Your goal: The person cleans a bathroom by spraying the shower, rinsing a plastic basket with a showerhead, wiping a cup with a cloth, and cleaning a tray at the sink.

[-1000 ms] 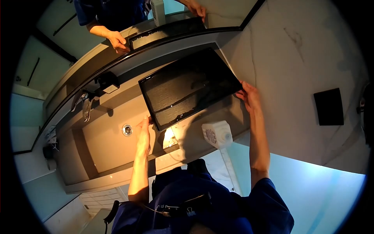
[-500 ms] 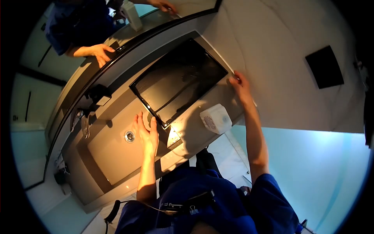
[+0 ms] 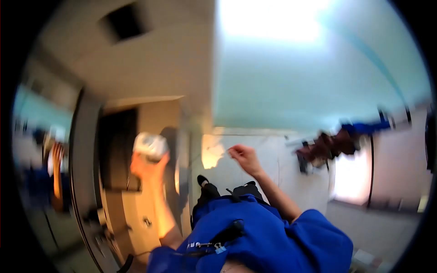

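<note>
My left hand (image 3: 150, 168) is wrapped round a white plastic bottle (image 3: 150, 145), holding it above the sink counter. Motion smears the bottle, so its label cannot be read. Just left of it, the dark rectangular panel (image 3: 119, 150) lies over the sink. My right hand (image 3: 246, 159) is out over the floor, away from the counter. Its fingers are curled in, and no object shows in them.
The sink (image 3: 132, 214) has its drain (image 3: 146, 221) near the front, with a mirror along the left. A frosted glass wall (image 3: 273, 91) rises ahead. Dark red and blue cloth items (image 3: 337, 141) hang at the right. My feet are on the tiled floor (image 3: 268, 168).
My view has swung to the right. My left hand has taken hold of the white bottle that stood on the counter. My right hand has left the panel's edge and is over the floor.
</note>
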Available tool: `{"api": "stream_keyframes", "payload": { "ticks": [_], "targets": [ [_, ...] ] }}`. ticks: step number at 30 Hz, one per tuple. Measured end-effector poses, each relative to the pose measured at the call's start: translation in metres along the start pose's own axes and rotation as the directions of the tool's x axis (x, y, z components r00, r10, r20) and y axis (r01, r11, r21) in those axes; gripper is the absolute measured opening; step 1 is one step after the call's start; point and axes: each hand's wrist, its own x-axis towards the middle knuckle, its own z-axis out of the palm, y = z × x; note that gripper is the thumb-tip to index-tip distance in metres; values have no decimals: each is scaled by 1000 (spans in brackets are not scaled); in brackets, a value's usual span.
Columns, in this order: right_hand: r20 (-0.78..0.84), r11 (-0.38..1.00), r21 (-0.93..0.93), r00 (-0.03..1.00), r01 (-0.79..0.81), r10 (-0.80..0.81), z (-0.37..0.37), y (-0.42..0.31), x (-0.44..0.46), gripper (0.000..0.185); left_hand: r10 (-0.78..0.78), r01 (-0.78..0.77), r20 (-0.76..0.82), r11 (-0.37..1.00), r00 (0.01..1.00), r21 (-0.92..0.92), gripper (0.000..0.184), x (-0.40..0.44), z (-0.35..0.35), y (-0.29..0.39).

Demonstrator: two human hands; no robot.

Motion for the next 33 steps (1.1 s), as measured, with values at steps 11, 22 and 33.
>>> {"api": "stream_keyframes", "payload": {
  "ticks": [11, 22, 33],
  "targets": [
    [-491, 926, -358, 819, 121, -297, -226, 5, -170, 46, 548, -200, 508, 785, 664, -586, 59, -245, 143, 270],
    [-983, 764, 24, 124, -644, 136, -476, 140, -346, 42, 896, -28, 388, 391, -215, -920, 82, -566, 281, 508],
    [-940, 779, 308, -47, -546, 339, -690, 490, -341, 38, -117, -758, 847, 521, -519, -393, 89, -656, 471, 489]
  ]
}}
